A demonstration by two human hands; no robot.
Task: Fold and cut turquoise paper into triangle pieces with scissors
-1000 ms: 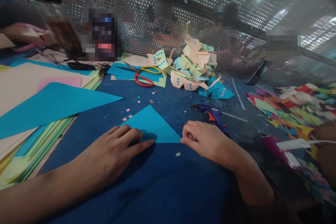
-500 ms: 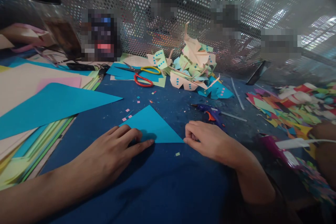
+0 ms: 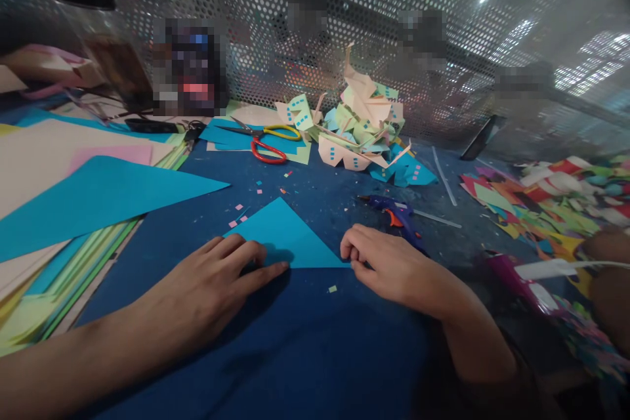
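Note:
A sheet of blue paper (image 3: 300, 239), folded to a triangle, lies on the dark blue table with its long straight edge toward me. My left hand (image 3: 224, 275) rests on the left part of it, fingers bent and apart from the thumb, which reaches along the near edge. At the right corner is my right hand (image 3: 386, 266), its fingers curled in and the thumb tip close to them, closed around the corner. The very tip of that corner is partly hidden. Just beyond my right hand lies a dark blue glue gun (image 3: 401, 213) with an orange trigger.
Stacked coloured paper (image 3: 98, 262) fills the left side. Scissors (image 3: 258, 133) with red and yellow handles lie behind, beside a pile of folded paper models (image 3: 361, 125). Paper scraps (image 3: 541, 200) and a magenta glue gun (image 3: 524, 282) are at the right. A perforated metal panel (image 3: 256, 13) stands behind.
My right hand has shifted slightly, its curled fingers now over the right corner of the blue paper. My left hand and the paper stay in place.

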